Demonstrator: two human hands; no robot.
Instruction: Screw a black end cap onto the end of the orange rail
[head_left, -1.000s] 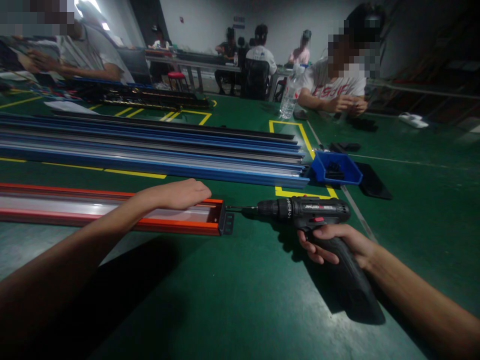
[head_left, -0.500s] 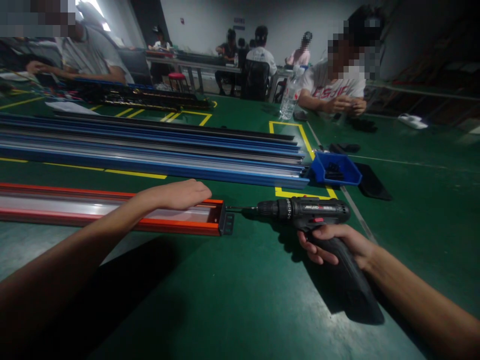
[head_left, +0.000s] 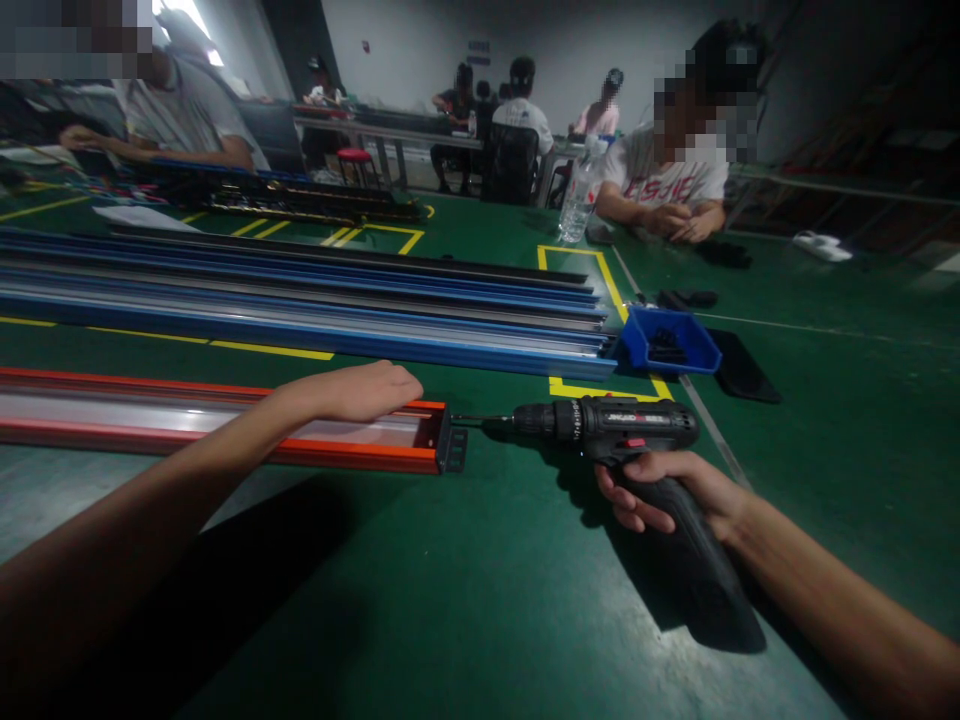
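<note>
My right hand (head_left: 660, 490) is wrapped around the handle of a black cordless drill (head_left: 637, 425), its index finger by the red-marked trigger area. The drill lies level, pointing left. Its long bit (head_left: 484, 419) reaches the black end cap (head_left: 452, 445) of an orange metal channel (head_left: 390, 458); the exact contact point is too small to make out. My left hand (head_left: 371, 388) is bent over the far edge of the channel near that end, fingers closed over it and their tips hidden. The channel runs out of view at the left.
Several blue and black rails (head_left: 375, 325) lie beyond the channel. To their right stand a blue bin (head_left: 675, 345) with small black parts and a dark flat pad (head_left: 746, 368). Farther back are a plastic bottle (head_left: 577, 195) and a seated co-worker (head_left: 667, 185) with hands together.
Both my hands, the drill and the channel stay practically in place. A tiny bright spot now shows beneath the drill's collar. The co-worker's hands across the table have shifted slightly lower.
</note>
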